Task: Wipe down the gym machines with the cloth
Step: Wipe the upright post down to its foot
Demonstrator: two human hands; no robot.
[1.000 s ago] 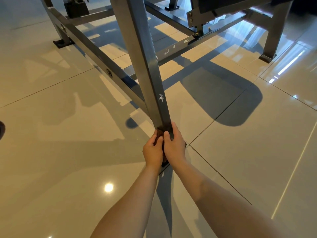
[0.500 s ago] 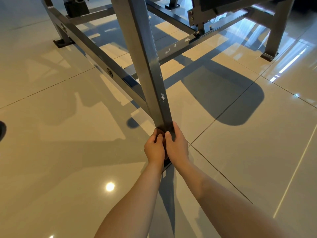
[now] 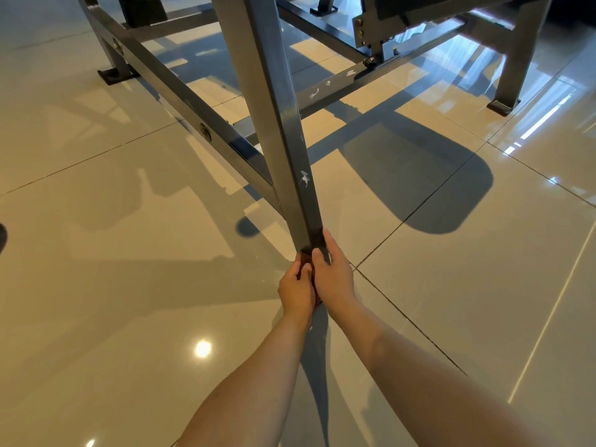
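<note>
Floor: glossy tile across the left of the frame, with lamp glare at lower centre; slick-looking, so a knee or foot could slide if weight shifts during a hard rub.
Low rail: runs from upper left down to the post; bolt heads along it could snag fabric on a later pass.
Left hand: just left of centre, fingers curled tight around the post's foot, pressing dark fabric against the metal.
Cloth: a dark strip barely showing between the two hands, wrapped at the bottom of the post; mostly hidden, so its fold cannot be told.
Post: grey square tube slanting from top centre to the hands; white flecks higher up are untouched and may be missed.
Right hand: touching the left, gripping the same wrapped spot; knuckles near the floor could scrape.
Far leg: upper right, not yet reached.
</note>
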